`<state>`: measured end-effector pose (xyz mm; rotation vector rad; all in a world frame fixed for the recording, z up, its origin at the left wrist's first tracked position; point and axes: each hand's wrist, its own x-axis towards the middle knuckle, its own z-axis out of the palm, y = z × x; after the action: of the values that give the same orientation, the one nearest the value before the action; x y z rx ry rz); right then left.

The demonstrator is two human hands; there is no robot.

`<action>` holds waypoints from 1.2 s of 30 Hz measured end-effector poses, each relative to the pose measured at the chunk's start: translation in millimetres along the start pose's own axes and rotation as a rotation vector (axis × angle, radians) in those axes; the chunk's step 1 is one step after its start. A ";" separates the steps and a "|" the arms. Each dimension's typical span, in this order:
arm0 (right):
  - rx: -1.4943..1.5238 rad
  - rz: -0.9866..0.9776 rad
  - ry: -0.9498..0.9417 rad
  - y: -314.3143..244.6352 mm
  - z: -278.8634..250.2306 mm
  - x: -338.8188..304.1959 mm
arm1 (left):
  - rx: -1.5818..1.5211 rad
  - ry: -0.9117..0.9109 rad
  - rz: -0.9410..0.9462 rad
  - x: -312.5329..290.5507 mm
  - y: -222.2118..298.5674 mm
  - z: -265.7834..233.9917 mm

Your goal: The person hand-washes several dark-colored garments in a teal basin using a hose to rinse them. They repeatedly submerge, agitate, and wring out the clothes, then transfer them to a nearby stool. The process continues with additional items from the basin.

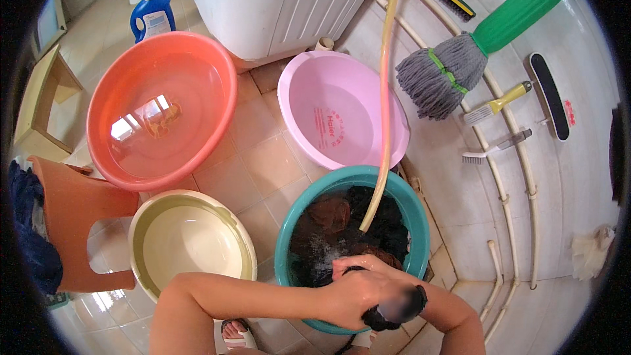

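Over the teal basin (286,223), my two hands are close together, gripping a bunched black cloth (376,319). My left hand (360,294) is nearer to me, closed on the cloth, whose dark end sticks out beside it. Just beyond, my right hand (365,264) is also closed, with a bit of black cloth showing by its fingers. A blurred patch covers part of the cloth. Dark clothes (374,217) and a brown cloth (330,213) lie wet in the basin. Water splashes in beneath the end of a yellow hose (386,85).
Behind stand a pink basin (296,102) and an orange basin (97,135) holding water. A cream basin (137,243) sits at left, beside an orange stool (82,213) with dark cloth on it. A blue detergent bottle (154,13), a mop (447,72) and wall brushes (490,108) surround these.
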<state>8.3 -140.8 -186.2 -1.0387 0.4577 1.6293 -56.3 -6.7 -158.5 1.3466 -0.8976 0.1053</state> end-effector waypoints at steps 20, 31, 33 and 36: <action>0.126 -0.584 0.478 -4.5 38.5 5.6 | -0.804 0.802 -0.654 -19.1 -27.2 -74.9; -0.157 -0.904 0.141 -29.4 56.4 38.9 | -1.210 0.458 -1.192 -49.3 6.0 -58.8; -0.144 -0.839 0.313 -26.5 65.9 46.0 | -1.043 0.413 -1.217 -54.5 8.5 -58.3; -0.472 -0.841 0.447 -18.8 79.9 59.3 | -0.661 0.344 -1.257 -60.9 11.0 -59.4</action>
<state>-6.7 -40.7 -187.2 -1.6752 -0.1099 0.7482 -73.9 73.3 -184.1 0.9994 0.3034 -0.8351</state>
